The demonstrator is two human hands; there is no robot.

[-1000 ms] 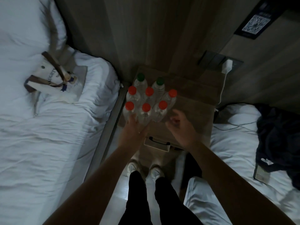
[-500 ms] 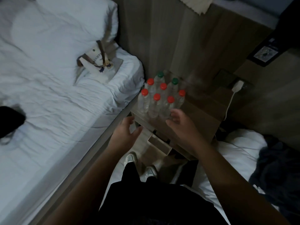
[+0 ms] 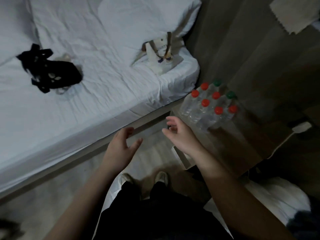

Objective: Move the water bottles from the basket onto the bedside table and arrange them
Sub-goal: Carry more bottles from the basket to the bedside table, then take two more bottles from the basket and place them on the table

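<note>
Several clear water bottles (image 3: 206,110) with red caps and two with green caps stand packed together on the wooden bedside table (image 3: 242,141), near its corner by the bed. A black basket (image 3: 50,70) lies on the white bed at the left, with a few clear bottles partly visible under it. My left hand (image 3: 121,149) hangs open over the floor beside the bed edge, holding nothing. My right hand (image 3: 180,134) is open too, fingers curled, just in front of the bottle group and not touching it.
A small cream tote bag (image 3: 161,52) with brown straps sits on the bed near the pillow (image 3: 147,13). A white charger (image 3: 301,129) with its cable lies at the table's right. A second bed's white sheet (image 3: 277,196) is at the lower right. My feet stand on the pale floor.
Both hands have drawn back from the bottles toward me and to the left. The view has swung left, bringing the black basket on the bed into sight.
</note>
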